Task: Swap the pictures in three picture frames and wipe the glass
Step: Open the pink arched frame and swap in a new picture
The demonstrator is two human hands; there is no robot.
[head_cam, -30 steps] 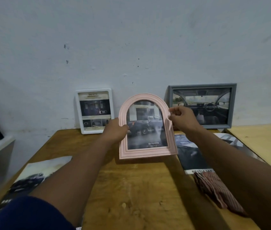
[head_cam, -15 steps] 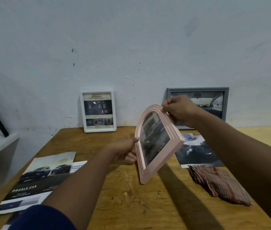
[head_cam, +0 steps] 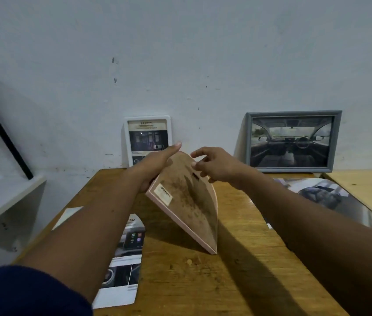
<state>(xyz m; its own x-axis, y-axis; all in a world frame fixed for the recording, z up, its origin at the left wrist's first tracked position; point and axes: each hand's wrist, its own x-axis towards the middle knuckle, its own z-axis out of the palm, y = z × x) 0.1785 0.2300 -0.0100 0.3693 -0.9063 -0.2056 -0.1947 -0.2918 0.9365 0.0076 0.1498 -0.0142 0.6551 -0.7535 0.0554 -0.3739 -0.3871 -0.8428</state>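
frame [head_cam: 188,201]: back up, tilted — corner on table [head_cam: 203,283]
left hand [head_cam: 153,167]: grips its edge
right hand [head_cam: 220,167]: loose fingertips on backing

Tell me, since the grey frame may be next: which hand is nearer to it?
Right. The right hand sits just left of the grey frame; the left hand holds the pink frame, farther left.

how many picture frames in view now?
3. Pink arched frame, back to camera, held by the left hand; white rectangular frame and grey rectangular frame stand against the wall. None obviously hidden.
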